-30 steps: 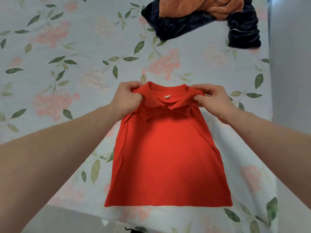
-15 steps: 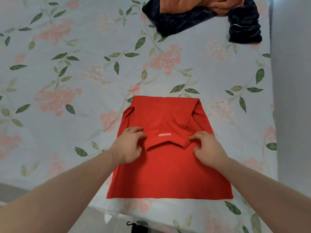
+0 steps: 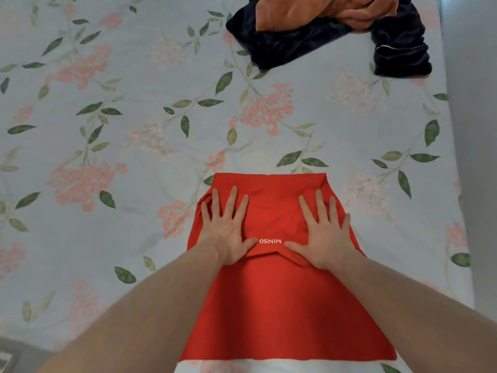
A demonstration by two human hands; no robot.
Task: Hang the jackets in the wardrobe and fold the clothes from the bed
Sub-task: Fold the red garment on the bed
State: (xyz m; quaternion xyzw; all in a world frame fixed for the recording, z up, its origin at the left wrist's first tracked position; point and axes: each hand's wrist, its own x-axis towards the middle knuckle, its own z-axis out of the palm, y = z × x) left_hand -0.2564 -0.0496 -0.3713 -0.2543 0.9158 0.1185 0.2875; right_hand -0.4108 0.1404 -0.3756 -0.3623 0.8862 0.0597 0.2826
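A red polo shirt (image 3: pixel 271 300) lies on the bed near its front edge, its collar end folded down over the body so that white lettering shows upside down. My left hand (image 3: pixel 228 224) rests flat on the left of the folded part with fingers spread. On the right of that fold my right hand (image 3: pixel 322 230) presses flat, also spread. Neither hand grips the cloth. At the far right of the bed lies a dark navy garment (image 3: pixel 309 41) with an orange garment (image 3: pixel 322 9) heaped on top.
The floral bed sheet (image 3: pixel 121 130) covers the whole bed. A grey wall or panel (image 3: pixel 473 130) runs along the bed's right side. The bed's front edge and a strip of floor (image 3: pixel 16 356) show at the bottom left.
Both hands carried the collar end down over the shirt's body, let go of it, and now lie flat and spread on the fold.
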